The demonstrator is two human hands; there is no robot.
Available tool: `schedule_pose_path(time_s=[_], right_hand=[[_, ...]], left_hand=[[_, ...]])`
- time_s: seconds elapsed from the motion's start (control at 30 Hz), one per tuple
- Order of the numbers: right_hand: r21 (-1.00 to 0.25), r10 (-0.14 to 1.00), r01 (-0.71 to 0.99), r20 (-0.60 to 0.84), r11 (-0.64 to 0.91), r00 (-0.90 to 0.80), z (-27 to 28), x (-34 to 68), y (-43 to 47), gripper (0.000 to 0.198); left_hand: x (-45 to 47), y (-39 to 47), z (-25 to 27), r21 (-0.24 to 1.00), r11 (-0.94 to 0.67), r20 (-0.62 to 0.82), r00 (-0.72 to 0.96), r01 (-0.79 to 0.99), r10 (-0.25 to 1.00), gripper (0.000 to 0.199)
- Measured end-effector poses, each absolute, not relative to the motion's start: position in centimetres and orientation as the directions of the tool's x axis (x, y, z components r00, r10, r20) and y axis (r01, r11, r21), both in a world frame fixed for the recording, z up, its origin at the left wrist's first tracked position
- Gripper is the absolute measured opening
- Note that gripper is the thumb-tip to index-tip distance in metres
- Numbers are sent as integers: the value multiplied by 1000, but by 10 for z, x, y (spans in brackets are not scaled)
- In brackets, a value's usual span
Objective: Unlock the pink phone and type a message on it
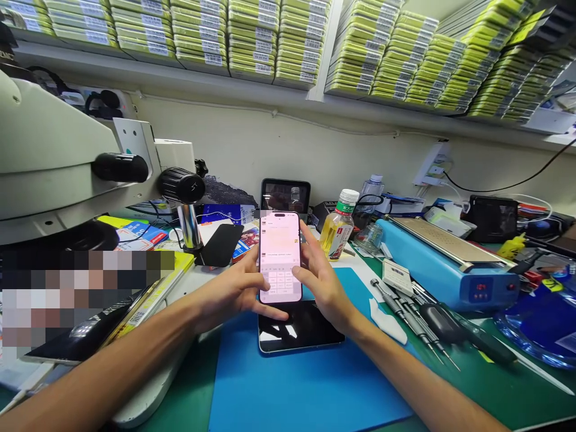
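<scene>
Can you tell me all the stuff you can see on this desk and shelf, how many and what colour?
shelf: 1, white, top
packs: too many to count, yellow-green, on the shelf
microscope: 1, off-white, left
table: 1, green, bottom
mat: 1, blue, on the table
tablet: 1, black screen, on the mat
phone: 1, pale pink screen, middle
standing screen: 1, dark, behind the phone
drink bottle: 1, yellow, white cap, right of the phone
machine: 1, blue, right
screwdrivers: at least 2, silver-grey, right
small clutter: too jumbled to count
left hand: 1, bare, holding the phone
right hand: 1, bare, holding the phone
</scene>
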State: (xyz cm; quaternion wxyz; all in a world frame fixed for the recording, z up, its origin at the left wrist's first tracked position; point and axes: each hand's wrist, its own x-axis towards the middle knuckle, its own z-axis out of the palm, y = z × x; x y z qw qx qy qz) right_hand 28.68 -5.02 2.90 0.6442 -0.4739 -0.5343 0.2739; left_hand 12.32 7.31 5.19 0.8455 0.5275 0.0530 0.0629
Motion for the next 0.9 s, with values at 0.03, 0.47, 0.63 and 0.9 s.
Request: schedule_pose_path(time_s=[0.03,0.47,0.63,0.9], right_hand=[[-906,868,138,423,400,262,29,286,-50,89],[-904,883,103,428,415,191,26,286,-51,102],[-906,886,147,421,398,197,24,287,-51,102],[-916,893,162,397,368,213,26,287,-51,103]], left_hand=[[123,73,52,903,426,-19,985,-56,169,85],[124,75,45,909,410,4,986,-73,168,96],[125,74,47,912,407,-18,983,-59,182,89],[127,76,45,910,410,-9,985,-63,172,98]])
